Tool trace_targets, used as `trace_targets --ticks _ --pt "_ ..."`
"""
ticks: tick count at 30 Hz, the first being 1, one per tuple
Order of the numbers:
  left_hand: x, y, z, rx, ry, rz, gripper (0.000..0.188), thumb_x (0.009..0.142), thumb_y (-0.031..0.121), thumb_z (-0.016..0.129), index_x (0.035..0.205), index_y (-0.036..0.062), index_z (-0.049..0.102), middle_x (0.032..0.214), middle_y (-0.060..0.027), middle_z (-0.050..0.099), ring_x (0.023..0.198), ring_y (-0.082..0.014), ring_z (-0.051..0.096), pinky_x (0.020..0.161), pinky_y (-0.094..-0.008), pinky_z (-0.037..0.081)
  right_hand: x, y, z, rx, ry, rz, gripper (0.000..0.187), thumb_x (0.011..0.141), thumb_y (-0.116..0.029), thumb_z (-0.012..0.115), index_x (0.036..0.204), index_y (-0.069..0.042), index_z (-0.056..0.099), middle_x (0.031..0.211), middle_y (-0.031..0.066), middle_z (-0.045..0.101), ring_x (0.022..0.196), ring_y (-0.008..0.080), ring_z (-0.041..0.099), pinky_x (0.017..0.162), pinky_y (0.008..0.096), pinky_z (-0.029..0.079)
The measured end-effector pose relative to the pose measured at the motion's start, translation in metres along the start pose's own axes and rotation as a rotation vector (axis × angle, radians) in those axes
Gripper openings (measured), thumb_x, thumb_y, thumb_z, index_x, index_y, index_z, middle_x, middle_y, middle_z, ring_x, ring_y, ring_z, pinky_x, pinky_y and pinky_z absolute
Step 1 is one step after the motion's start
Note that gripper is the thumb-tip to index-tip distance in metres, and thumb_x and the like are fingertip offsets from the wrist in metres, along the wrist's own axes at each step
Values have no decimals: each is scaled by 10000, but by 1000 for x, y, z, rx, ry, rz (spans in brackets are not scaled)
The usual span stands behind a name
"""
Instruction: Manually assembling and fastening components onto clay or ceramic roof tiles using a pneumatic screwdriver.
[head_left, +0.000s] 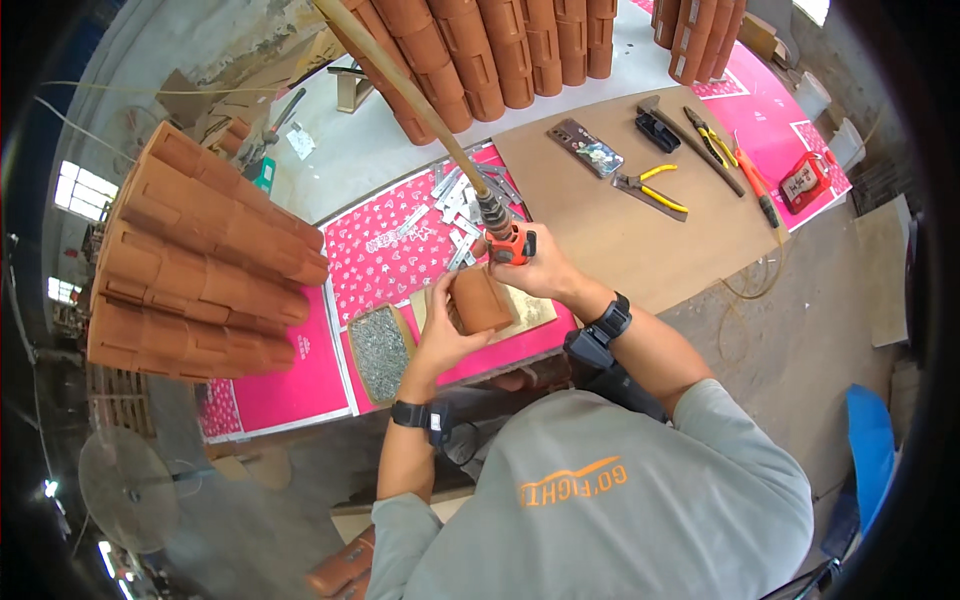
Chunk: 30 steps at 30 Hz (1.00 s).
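My left hand [440, 335] is wrapped round the left side of a short terracotta-brown curved block [482, 302], steadying it on a pale wooden board [534, 308]. My right hand [545, 265] grips an orange and black power screwdriver [513, 247] just above the block's far right edge. A long tan pole or hose [405, 85] rises from the tool toward the upper left. The screwdriver's tip is hidden behind my fingers. Beside my left hand lies a tray of small grey screws or nails [380, 352]. Several flat metal hinge-like strips [462, 205] are heaped just beyond the block.
Stacked terracotta-brown ribbed cylinders [200, 255] stand at the left, with more [500, 50] along the far side. On brown cardboard [560, 235] lie a patterned phone [586, 147], yellow-handled pliers [655, 190] and a hammer [690, 140]. A red pouch [805, 183] sits near the right edge.
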<state>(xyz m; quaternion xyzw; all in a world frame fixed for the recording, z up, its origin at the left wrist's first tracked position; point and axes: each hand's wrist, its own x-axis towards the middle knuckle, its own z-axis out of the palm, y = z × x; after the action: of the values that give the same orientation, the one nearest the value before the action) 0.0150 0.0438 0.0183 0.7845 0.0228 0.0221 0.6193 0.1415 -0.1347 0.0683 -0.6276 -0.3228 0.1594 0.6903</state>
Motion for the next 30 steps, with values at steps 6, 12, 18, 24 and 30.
trace_targets --ticks 6,12,18,24,30 --pt "-7 -16 -7 11 -27 2 1100 656 128 889 1496 27 186 1502 -216 313 1432 -322 287 1188 -424 218 -3 37 4 122 91 6 244 738 -7 652 981 -2 636 882 36 670 817 97 601 779 287 504" --pt "-4 -8 -18 84 -108 -56 1114 663 192 896 1508 31 189 1509 -200 319 1448 -319 255 1183 -424 223 -7 36 2 34 59 -8 224 739 12 629 961 -16 632 864 11 630 828 96 593 793 281 497" --pt "47 -15 -47 -47 113 -88 784 757 208 831 1403 25 426 1288 -177 575 1173 -255 569 978 -369 473 -13 35 -2 43 79 6 206 754 6 622 958 -7 636 879 26 650 833 109 608 795 289 505" --pt "122 -32 -44 624 40 -1 421 773 172 794 1137 12 656 810 -103 702 730 -213 678 682 -341 551 -13 30 0 131 161 17 217 755 -17 648 972 -9 643 891 35 665 846 106 614 799 294 509" --pt "131 -35 -36 803 -114 -5 483 705 84 776 1173 77 656 786 -132 660 715 -240 659 640 -382 508 -16 40 2 106 190 -29 212 734 -14 655 944 -20 621 859 27 643 803 100 590 771 280 497"
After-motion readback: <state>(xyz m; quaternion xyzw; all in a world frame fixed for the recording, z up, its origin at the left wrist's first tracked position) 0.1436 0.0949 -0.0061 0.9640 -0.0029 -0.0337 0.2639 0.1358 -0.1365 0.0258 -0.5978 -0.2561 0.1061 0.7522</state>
